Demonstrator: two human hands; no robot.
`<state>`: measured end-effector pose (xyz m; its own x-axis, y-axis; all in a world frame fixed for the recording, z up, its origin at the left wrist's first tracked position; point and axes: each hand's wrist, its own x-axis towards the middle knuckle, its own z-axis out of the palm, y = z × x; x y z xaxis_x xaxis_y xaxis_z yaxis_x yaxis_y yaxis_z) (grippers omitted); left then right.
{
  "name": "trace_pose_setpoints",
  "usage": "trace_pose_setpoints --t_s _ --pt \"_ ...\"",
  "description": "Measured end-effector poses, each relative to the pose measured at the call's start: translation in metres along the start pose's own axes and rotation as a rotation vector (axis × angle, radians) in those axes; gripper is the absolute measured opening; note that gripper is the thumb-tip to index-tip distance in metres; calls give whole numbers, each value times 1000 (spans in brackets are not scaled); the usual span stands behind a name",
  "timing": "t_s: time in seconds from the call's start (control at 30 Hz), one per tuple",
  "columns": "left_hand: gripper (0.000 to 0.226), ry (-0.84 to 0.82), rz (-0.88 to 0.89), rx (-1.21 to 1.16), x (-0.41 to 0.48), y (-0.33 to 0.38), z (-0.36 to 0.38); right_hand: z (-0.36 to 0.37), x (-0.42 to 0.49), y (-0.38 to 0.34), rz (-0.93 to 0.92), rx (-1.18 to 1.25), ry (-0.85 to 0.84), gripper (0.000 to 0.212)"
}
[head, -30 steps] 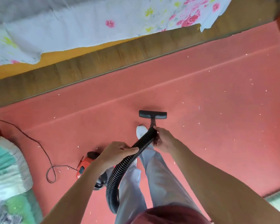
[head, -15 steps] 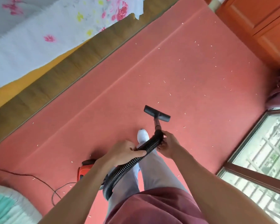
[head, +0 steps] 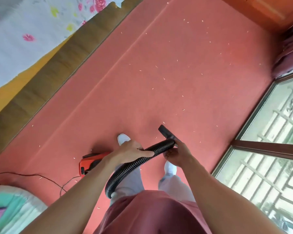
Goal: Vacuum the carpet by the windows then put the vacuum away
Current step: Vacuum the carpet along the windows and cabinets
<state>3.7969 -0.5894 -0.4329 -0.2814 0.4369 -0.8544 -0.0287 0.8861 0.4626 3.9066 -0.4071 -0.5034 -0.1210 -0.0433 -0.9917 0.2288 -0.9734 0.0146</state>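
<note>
A black ribbed vacuum hose (head: 130, 166) curves up from near my legs. My left hand (head: 130, 149) grips its middle from above. My right hand (head: 178, 153) holds the hose's front end, just behind the black floor nozzle (head: 167, 133), which points toward the window. The red vacuum body (head: 90, 162) sits on the floor behind my left forearm, partly hidden. Small pale scraps speckle the salmon-red carpet (head: 184, 68) ahead and to the right.
A bed with a brown base (head: 57, 65) and floral sheet runs along the left. Windows (head: 269, 149) line the right side. The power cord (head: 32, 175) trails left. Folded bedding (head: 10, 210) lies bottom left; an orange wooden cabinet (head: 269, 9) stands top right.
My view has swung right toward the windows. The nozzle has turned and shifted right, the hose lies flatter, and my right foot has stepped forward.
</note>
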Motion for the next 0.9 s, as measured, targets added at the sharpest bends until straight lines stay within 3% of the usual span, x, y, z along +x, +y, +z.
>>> trace_pose_setpoints --t_s 0.23,0.53,0.8,0.9 --pt "54 80 -17 131 -29 25 114 -98 -19 -10 45 -67 24 21" --pt "60 159 8 110 -87 12 161 -151 -15 25 -34 -216 38 28" --pt "71 130 33 -47 -111 -58 176 -144 0 89 -125 -352 83 31" --pt "70 103 39 17 -117 -94 187 -142 6 129 -144 -359 89 29"
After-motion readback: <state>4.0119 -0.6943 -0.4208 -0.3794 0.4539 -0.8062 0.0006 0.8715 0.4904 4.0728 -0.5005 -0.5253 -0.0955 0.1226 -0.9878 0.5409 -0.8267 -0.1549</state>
